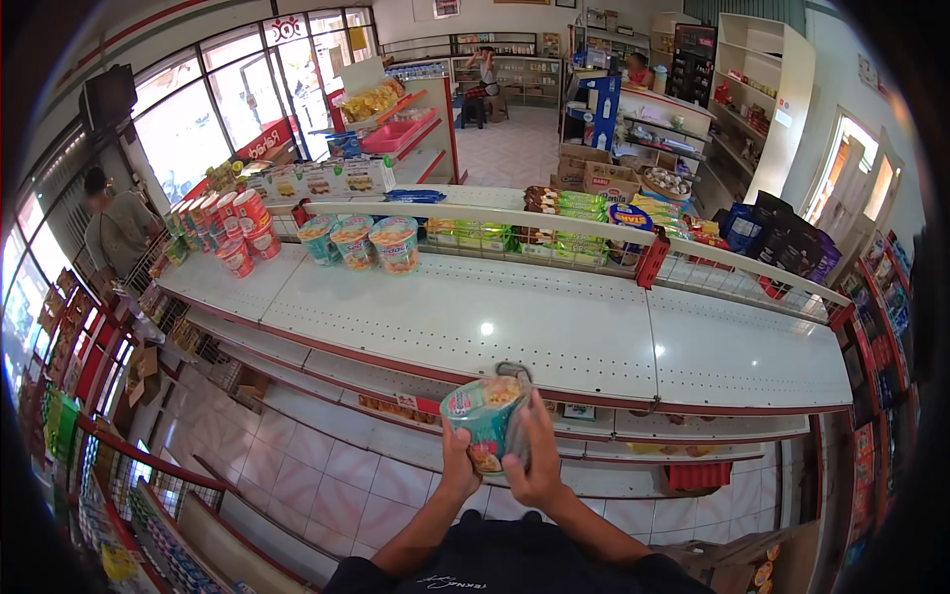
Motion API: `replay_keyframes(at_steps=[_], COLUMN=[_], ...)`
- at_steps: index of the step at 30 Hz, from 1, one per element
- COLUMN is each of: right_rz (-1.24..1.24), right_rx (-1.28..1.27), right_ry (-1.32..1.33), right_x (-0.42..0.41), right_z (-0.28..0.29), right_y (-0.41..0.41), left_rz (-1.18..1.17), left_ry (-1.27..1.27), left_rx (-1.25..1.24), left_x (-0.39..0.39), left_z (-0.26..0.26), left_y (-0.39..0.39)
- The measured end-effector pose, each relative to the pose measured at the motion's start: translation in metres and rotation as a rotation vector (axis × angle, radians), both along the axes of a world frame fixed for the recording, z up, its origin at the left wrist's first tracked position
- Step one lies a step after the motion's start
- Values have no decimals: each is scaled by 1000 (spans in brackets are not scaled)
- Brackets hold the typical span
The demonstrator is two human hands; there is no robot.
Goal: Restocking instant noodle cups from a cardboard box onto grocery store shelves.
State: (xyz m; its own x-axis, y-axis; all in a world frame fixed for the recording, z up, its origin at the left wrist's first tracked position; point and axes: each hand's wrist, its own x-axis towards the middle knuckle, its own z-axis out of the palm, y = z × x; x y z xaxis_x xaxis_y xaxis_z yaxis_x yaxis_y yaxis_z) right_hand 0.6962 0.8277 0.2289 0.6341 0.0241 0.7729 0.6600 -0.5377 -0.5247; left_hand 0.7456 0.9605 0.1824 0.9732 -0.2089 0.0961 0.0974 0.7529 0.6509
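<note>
In front of my chest, just off the shelf's front edge, a teal instant noodle cup [475, 419] is tilted with its lid facing up and away. My left hand [462, 462] grips its left side. On the other side my right hand [536, 453] presses what looks like a grey cloth [518, 427] against the cup; the cloth is blurred and partly hidden by the fingers. Three similar noodle cups [355, 243] stand in a row at the back of the white perforated shelf [460, 312]. Left of them are several red cups [241, 223], some stacked.
A wire-and-rail divider [475, 211] backs the shelf, with snack packs [564, 223] behind it. Lower shelf tiers [349, 416] jut out below. At lower right is an open cardboard box [787, 557]. One person [122, 223] stands at far left; two others are in the background.
</note>
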Motion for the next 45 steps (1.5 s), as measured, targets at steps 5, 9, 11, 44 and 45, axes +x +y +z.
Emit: replay_keyframes(at_steps=[5, 9, 11, 44, 45], right_rz=[17, 14, 9, -33, -40], right_rx=[327, 2, -142, 302, 304], right_ry=[176, 123, 76, 74, 80], right_x=[2, -6, -10, 4, 2], right_z=[21, 17, 19, 9, 10], right_y=[7, 6, 7, -8, -9], left_rz=[-6, -38, -46, 15, 9], left_ry=[120, 224, 246, -147, -141], left_rx=[-4, -136, -152, 269, 271], left_x=[1, 19, 19, 6, 6], left_z=[-20, -36, -28, -19, -6], left_y=[1, 4, 6, -10, -14])
